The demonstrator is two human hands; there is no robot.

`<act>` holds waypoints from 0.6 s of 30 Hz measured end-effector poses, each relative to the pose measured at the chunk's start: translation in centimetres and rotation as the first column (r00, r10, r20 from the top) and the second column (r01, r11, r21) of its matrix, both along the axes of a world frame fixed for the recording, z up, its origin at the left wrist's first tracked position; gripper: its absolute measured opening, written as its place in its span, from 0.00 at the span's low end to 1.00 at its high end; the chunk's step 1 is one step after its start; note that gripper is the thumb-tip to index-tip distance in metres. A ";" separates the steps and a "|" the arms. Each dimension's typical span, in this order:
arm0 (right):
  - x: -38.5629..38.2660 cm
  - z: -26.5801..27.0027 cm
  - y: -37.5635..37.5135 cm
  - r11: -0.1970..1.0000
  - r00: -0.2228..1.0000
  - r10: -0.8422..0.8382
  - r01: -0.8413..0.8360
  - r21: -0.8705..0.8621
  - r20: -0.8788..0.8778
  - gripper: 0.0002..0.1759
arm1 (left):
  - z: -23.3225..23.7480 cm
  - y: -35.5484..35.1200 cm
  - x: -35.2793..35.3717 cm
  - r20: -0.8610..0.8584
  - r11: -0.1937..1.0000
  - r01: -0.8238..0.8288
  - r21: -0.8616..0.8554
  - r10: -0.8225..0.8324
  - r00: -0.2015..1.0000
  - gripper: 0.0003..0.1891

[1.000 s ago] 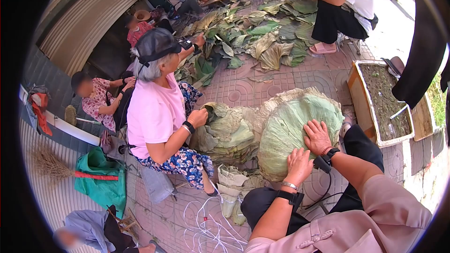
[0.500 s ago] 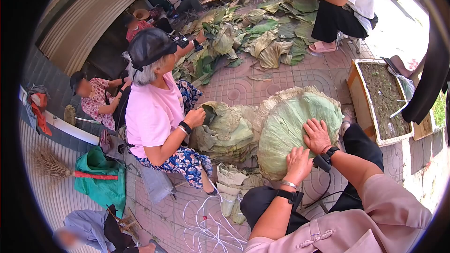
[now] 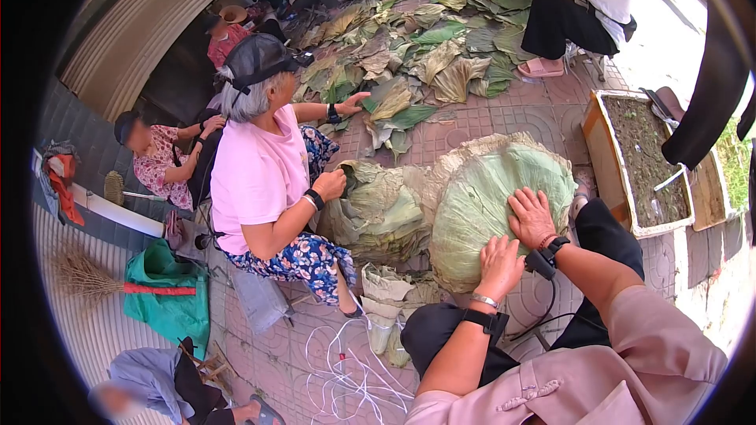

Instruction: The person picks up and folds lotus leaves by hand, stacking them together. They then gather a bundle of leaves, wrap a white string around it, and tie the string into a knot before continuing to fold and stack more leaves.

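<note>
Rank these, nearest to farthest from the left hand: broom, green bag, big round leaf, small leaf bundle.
1. Big round leaf, under the left hand.
2. Small leaf bundle, to the left.
3. Green bag, farther left.
4. Broom, past the bag.

The dusty-pink top (image 3: 583, 370) has short sleeves and a knotted fastener (image 3: 528, 396), above black trousers (image 3: 610, 248). The left wrist (image 3: 486, 304) wears a silver bracelet (image 3: 484, 300) and wide black strap (image 3: 487, 320); the right wrist (image 3: 551, 244), a thin red bracelet (image 3: 546, 242) and black wristband (image 3: 558, 245).

The sole view looks forward and down from head height, close above the lap.
</note>
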State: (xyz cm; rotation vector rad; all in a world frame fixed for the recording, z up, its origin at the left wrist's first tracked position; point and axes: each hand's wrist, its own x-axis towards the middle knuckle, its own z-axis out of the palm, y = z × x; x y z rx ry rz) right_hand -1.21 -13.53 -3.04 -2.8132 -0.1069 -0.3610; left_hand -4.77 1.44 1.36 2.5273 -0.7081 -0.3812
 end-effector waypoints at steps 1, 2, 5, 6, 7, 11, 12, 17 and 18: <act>0.0 0.1 0.1 1.000 1.000 -0.004 0.004 -0.001 0.000 0.25 | -0.1 0.1 0.0 -0.001 1.000 -0.001 0.001 0.001 1.000 0.23; -0.1 -0.1 0.2 1.000 1.000 -0.003 0.003 0.000 0.002 0.25 | -0.2 0.2 -0.2 -0.008 1.000 -0.003 -0.012 0.003 1.000 0.24; -0.1 -0.1 0.2 1.000 1.000 -0.003 0.003 0.000 0.016 0.25 | -0.2 0.1 -0.1 -0.022 1.000 -0.006 -0.019 0.006 1.000 0.24; -0.1 0.0 0.1 1.000 1.000 -0.003 0.003 0.001 0.020 0.25 | -0.1 0.1 -0.1 -0.025 1.000 -0.007 -0.012 0.007 1.000 0.24; -0.1 0.1 0.2 1.000 1.000 -0.002 0.002 0.003 0.023 0.25 | 0.0 0.2 -0.1 -0.024 1.000 -0.007 -0.011 0.007 1.000 0.24; -0.2 0.0 0.4 1.000 0.999 -0.002 0.002 0.008 0.036 0.24 | 0.0 0.3 -0.3 -0.040 1.000 -0.014 -0.010 0.014 0.999 0.24; -0.1 -0.1 0.3 1.000 0.999 -0.001 0.001 0.007 0.038 0.24 | 0.0 0.3 -0.3 -0.041 1.000 -0.014 -0.011 0.014 0.999 0.24; -0.5 -0.3 0.6 1.000 0.999 -0.001 0.001 0.008 0.045 0.24 | -0.5 0.5 -0.6 -0.022 1.000 -0.007 -0.003 0.007 1.000 0.24; -0.5 -0.4 0.6 1.000 0.999 -0.001 0.001 0.009 0.043 0.25 | -0.5 0.5 -0.6 -0.024 1.000 -0.005 -0.001 0.005 1.000 0.24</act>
